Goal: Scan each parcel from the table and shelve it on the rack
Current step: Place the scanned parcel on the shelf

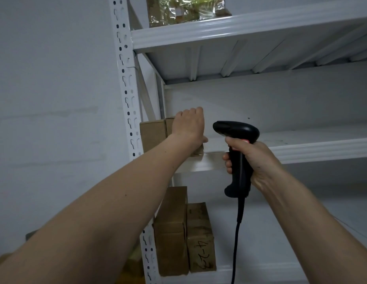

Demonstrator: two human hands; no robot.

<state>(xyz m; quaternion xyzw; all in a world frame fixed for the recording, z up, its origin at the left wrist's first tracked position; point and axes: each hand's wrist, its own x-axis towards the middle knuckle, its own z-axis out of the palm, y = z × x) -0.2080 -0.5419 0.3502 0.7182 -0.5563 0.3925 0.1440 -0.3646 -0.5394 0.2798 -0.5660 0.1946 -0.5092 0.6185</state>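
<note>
A brown cardboard parcel [153,136] stands at the left end of the white rack's middle shelf [313,150], beside the upright. My left hand [188,125] grips the parcel's right side, fingers over its top and thumb on the front. My right hand [254,158] holds a black corded barcode scanner [237,132] by the handle, just right of the parcel, in front of the shelf edge. Much of the parcel's right part is hidden by my hand.
Two brown boxes [172,232] [201,236] stand side by side on the lower shelf, the right one marked in pen. A parcel wrapped in shiny film [184,9] sits on the top shelf. The perforated upright [127,89] borders the rack's left side.
</note>
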